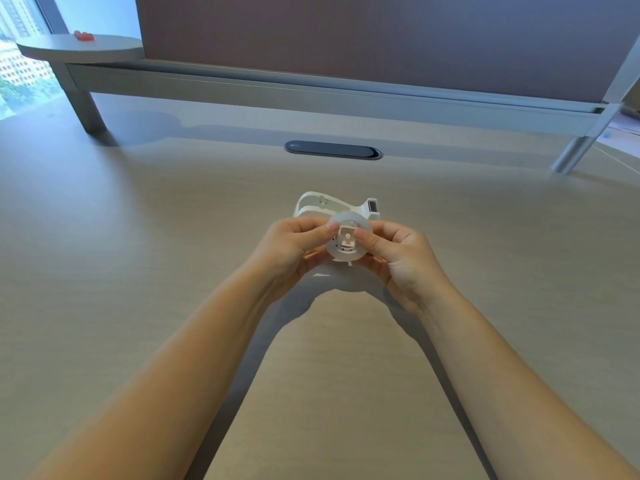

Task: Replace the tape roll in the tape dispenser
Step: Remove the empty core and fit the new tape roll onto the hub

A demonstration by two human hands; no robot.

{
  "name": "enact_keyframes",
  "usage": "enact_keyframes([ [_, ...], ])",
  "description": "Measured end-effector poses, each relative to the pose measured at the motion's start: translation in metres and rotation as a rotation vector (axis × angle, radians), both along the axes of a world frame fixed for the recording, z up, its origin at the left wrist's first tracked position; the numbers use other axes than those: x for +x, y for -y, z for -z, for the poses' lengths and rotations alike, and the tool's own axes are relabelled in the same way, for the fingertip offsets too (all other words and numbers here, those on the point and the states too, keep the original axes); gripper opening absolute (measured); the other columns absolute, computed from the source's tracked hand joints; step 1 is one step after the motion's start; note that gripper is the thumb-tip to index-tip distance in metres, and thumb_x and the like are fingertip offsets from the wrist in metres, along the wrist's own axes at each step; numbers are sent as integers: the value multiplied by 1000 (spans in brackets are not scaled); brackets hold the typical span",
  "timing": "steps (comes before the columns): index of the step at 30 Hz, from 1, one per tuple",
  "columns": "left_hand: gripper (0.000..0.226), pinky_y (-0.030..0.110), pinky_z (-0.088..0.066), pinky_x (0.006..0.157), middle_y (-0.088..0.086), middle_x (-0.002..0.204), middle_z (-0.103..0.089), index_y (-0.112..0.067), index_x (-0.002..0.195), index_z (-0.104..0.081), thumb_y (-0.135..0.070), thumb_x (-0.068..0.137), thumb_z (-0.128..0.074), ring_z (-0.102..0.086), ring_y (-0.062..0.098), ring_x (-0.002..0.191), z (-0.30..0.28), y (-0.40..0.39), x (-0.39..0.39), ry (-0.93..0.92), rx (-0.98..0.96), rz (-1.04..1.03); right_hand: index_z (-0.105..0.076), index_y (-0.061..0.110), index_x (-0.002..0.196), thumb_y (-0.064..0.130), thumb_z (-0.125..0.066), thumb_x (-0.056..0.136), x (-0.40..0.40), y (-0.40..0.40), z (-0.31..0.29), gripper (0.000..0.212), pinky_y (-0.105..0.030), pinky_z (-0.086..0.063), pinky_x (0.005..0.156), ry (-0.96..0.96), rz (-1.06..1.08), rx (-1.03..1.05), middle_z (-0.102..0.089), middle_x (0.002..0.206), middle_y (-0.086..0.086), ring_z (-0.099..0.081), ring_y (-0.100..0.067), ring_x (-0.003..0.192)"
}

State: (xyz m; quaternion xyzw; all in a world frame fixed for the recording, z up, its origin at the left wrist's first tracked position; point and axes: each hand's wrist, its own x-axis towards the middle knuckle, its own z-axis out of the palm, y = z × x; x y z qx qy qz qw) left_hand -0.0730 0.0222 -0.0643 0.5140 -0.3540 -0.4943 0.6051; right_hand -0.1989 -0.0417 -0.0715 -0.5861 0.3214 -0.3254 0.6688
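A white tape dispenser (332,204) lies on the wooden desk (138,271) just beyond my hands, its cutter end pointing right. In front of it I hold a translucent white tape roll (341,252) with a white plastic hub (347,238) in its middle, lifted slightly above the desk. My left hand (294,242) grips the roll's left side, thumb on its front face. My right hand (398,252) holds the right side, with the thumb pressed on the hub. The roll's lower edge is hidden by my fingers.
A dark oval cable grommet (333,149) is set into the desk farther back. A partition panel (381,46) on metal legs (571,154) closes the far side. A round grey shelf (79,46) with a small red item (84,35) sits at the top left.
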Motion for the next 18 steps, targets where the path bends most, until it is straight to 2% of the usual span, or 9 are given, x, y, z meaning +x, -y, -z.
enact_keyframes([
  [4,15,15,-55,60,5,79,-65,-8,78,-64,-10,83,-50,-67,8,65,3,-2,1,50,-15,26,-64,17,78,16,-60,77,-2,1,0,4,-31,-52,78,-38,-16,-22,-66,81,-3,-63,-20,84],
  [10,17,15,-55,63,1,72,-67,-7,77,-65,-7,82,-49,-67,7,65,6,-1,-4,80,-111,-32,-63,15,76,9,-59,77,0,-1,0,7,-29,-54,73,2,17,-35,-65,78,-6,-63,-20,76],
  [12,16,15,-55,63,4,76,-65,-8,78,-65,-8,82,-49,-66,8,66,8,-1,-4,117,-127,-57,-63,16,75,8,-59,77,0,-2,0,9,-26,-54,70,16,21,-46,-66,77,-5,-63,-18,74],
  [15,15,16,-55,62,1,72,-66,-9,81,-65,-7,81,-50,-65,9,64,9,-1,-5,135,-161,-89,-63,18,74,7,-60,76,0,-3,0,12,-23,-54,68,36,24,-67,-66,77,-3,-64,-18,75],
  [18,17,16,-54,62,4,75,-64,-10,90,-63,-7,81,-49,-64,10,66,10,-2,-5,158,-173,-107,-63,19,74,7,-61,76,0,-4,1,13,-18,-55,64,33,22,-99,-66,76,-1,-64,-15,73],
])
